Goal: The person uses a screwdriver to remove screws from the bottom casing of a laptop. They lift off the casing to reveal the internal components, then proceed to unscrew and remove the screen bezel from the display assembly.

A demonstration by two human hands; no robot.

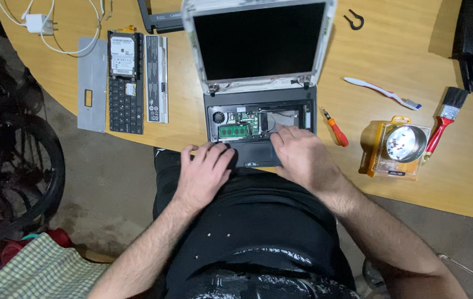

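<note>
1. Laptop (258, 99) sits at the near edge of the wooden table (391, 61), lid up, screen dark, keyboard removed; a green circuit board and a small fan are exposed in the open base.
2. Left hand (203, 169) lies palm down on the front left corner of the base, fingers spread and slightly curled over the edge, gripping nothing.
3. Right hand (303, 155) rests on the front right of the base, fingers extended flat toward the open bay, holding nothing.
4. Orange-handled screwdriver (336, 132) lies just right of the laptop.
5. Clear orange-edged case (394, 149) with a round metal dish of small screws sits farther right.
6. Red-handled paintbrush (444, 119) lies beside the case; a white toothbrush (383, 93) lies above it.
7. Left of the laptop: detached keyboard (126, 105) with a hard drive (122, 58) on top, a white battery pack (156, 77) and a grey metal plate (92, 83).
</note>
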